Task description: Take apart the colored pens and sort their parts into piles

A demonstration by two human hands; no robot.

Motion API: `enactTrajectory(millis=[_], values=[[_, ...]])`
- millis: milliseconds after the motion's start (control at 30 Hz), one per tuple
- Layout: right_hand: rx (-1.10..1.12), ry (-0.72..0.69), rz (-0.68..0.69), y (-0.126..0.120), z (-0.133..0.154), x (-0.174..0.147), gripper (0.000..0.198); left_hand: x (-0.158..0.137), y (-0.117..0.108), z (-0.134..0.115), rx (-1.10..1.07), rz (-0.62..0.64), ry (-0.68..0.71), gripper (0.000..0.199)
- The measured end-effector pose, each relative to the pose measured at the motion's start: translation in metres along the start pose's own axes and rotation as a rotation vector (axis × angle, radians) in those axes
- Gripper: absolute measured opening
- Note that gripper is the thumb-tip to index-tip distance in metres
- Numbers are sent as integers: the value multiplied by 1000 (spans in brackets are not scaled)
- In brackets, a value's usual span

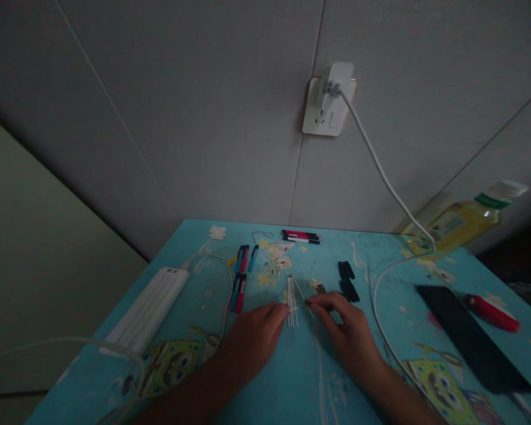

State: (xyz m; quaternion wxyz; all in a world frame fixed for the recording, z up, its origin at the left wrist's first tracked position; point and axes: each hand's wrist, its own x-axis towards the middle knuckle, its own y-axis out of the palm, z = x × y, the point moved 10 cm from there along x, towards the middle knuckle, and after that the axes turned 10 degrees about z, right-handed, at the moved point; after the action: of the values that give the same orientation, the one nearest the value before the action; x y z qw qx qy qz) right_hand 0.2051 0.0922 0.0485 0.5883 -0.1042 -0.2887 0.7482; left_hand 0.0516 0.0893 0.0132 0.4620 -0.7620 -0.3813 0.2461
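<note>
Several slim white pen refills [290,295] lie side by side in the middle of the table, pointing away from me. My left hand [262,330] is closed at their left edge, thumb and forefinger together. A short pale piece shows at its fingertips, too small to name. With thumb and forefinger, my right hand [343,324] pinches one thin pen refill [300,288], which slants up and left toward the tops of the others. Dark pen caps [346,270] lie beyond my right hand. Blue and red pen barrels [243,260] lie beyond my left hand.
Assembled pens [301,237] lie near the wall. A white power strip [148,307] is on the left. To the right are a white cable [376,289], a dark flat slab [469,336], a red object [491,313] and a tilted bottle of yellow liquid [464,221].
</note>
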Motion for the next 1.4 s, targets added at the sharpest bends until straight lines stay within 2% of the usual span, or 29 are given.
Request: enactTrajectory(millis=[233, 500, 700, 833, 900, 967, 1067, 1167, 1267, 1400], values=[[32, 7, 68, 8, 0, 0, 15, -2, -4, -3, 14, -21, 12, 20], [71, -92, 116, 14, 14, 1, 13, -2, -3, -13, 25, -2, 93, 22], [99, -65, 97, 17, 7, -1, 33, -3, -1, -16, 68, -8, 130, 22], [24, -123, 140, 21, 17, -2, 36, -3, -1, -18, 79, -5, 122, 25], [-67, -121, 142, 14, 19, -1, 29, -3, -4, -17, 80, -11, 108, 26], [-196, -74, 59, -9, 12, 0, 21, -4, -7, -15, 85, -15, 91, 27], [-409, 108, -157, -63, -16, -2, 26, -4, -9, -13, 87, -11, 75, 30], [-563, 311, -190, -98, -52, -7, 27, -5, -7, -12, 81, 1, 61, 29], [-600, 451, -101, -104, -81, -12, 26, -5, -3, -11, 85, 11, 54, 30], [-614, 520, 3, -93, -95, -15, 24, -5, -3, -11, 105, -7, 56, 32]])
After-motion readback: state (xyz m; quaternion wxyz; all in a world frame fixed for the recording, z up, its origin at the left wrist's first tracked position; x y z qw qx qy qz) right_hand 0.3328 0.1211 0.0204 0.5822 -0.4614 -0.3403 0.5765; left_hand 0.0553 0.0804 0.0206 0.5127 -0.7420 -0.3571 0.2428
